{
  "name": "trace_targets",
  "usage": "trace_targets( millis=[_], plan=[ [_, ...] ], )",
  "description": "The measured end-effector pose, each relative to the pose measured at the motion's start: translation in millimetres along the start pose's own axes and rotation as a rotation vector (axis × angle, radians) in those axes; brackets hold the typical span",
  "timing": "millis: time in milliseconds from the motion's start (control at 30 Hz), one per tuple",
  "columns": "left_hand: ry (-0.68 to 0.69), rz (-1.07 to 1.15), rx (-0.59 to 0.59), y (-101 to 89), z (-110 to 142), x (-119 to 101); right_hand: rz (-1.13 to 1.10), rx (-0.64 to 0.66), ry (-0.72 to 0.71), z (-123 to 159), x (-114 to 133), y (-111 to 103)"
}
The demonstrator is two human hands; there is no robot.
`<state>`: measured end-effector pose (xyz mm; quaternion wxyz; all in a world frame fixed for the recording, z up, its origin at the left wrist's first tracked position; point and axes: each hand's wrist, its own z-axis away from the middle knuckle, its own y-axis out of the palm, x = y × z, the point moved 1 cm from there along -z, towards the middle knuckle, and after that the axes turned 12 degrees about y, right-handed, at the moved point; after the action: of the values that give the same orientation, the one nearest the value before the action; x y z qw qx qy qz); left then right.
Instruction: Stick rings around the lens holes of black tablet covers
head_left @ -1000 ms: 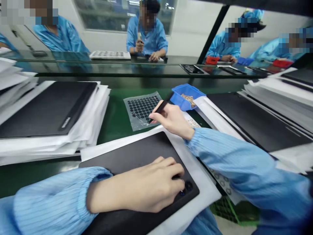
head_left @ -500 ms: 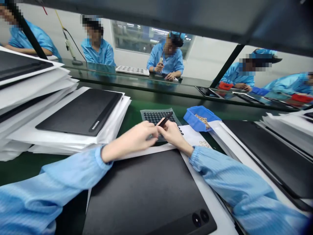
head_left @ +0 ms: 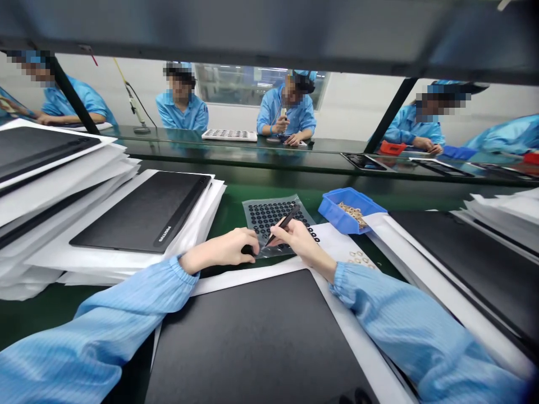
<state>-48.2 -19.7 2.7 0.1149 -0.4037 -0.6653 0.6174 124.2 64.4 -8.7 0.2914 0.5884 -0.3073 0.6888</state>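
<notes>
Head view, and here we go: the right hand [head_left: 297, 240] has its grip clamped on slim black tweezers [head_left: 285, 224], tips angled down onto a clear plastic sheet of black rings [head_left: 273, 216] lying flat on the green bench [head_left: 54, 308]. The left hand [head_left: 223, 248] sits at the sheet's lower-left edge, fingers curled; whether that grip is closed on anything, I cannot tell. That sheet looks light, thin and slippery, likely to slide, so its edge seems the place to pin it, while the little rings look soft and best taken by the tweezer tips. Just beyond, a blue plastic bin [head_left: 351, 210] holds tan rings, and a black tablet [head_left: 252, 342] lies on white paper nearest the person.
</notes>
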Motion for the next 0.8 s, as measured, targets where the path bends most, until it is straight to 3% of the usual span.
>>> trace_targets(
  millis=[400, 600, 800],
  plan=[
    [0.012, -0.024, -0.104, 5.8, -2.2, -5.7, 0.062, 0.012, -0.040, 0.2, -0.2, 0.0],
    [-0.099, 0.003, -0.250, 12.6, -8.6, 2.6, 0.224, 0.056, -0.141, 6.7, 7.5, 6.0],
    [-0.101, 0.064, -0.299, 17.0, -9.0, 9.9, 0.392, 0.054, -0.209, 5.3, 8.0, 8.2]
  ],
)
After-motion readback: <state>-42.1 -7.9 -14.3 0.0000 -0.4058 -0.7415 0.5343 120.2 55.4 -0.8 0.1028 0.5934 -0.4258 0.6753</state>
